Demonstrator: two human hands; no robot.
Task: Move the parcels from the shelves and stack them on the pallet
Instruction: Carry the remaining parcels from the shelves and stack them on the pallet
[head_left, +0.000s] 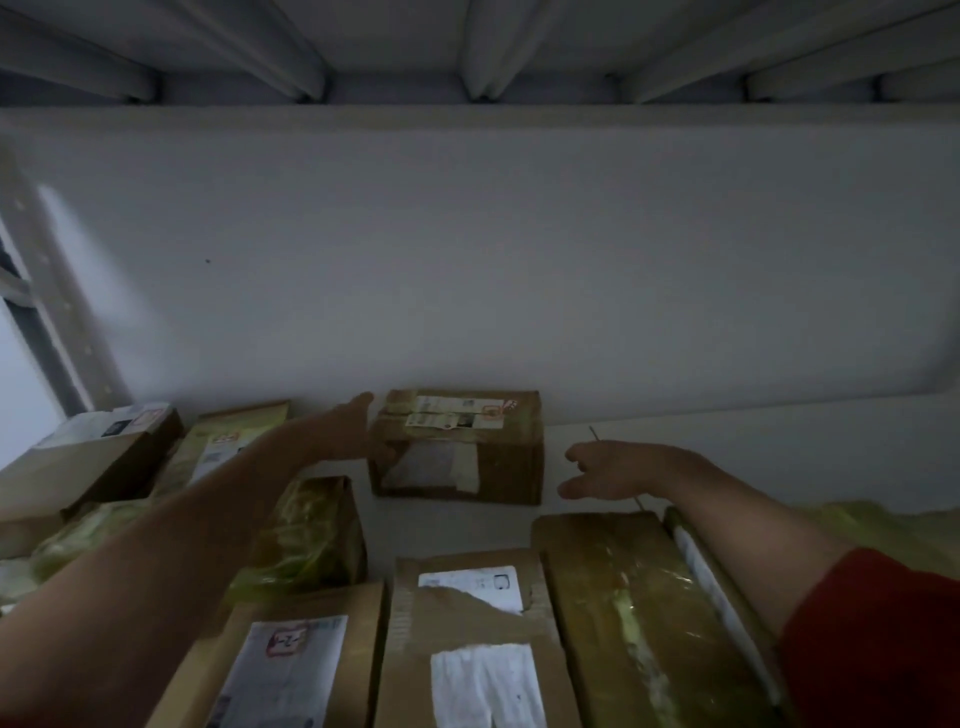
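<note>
Dim shelf: our L hand lies flat, fingers straight, on the left side of the labelled cardboard box at the back; R hand spread, just beside it. Label text unreadable; front parcels cut off.

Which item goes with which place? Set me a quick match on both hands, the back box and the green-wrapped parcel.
1 left hand
2 right hand
3 back box
4 green-wrapped parcel

A against the rear wall
B nearer the camera, front-left of the box
C at the box's left face
D right of the box, apart from it

Pairs: 1-C, 2-D, 3-A, 4-B.
</note>
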